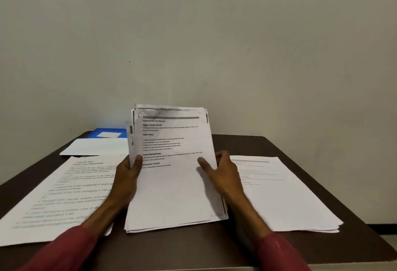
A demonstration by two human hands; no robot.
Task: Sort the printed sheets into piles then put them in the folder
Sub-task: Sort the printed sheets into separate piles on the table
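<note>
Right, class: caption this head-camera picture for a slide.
The left hand and right hand hold a stack of printed sheets at the table, left pile and right pile alongside, blue folder behind.

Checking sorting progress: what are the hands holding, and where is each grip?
Both hold the stack of printed sheets: the left hand grips its left edge, the right hand its right edge.

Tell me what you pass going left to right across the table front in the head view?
Left pile of printed sheets, left hand, held stack of sheets, right hand, right pile of printed sheets.
</note>
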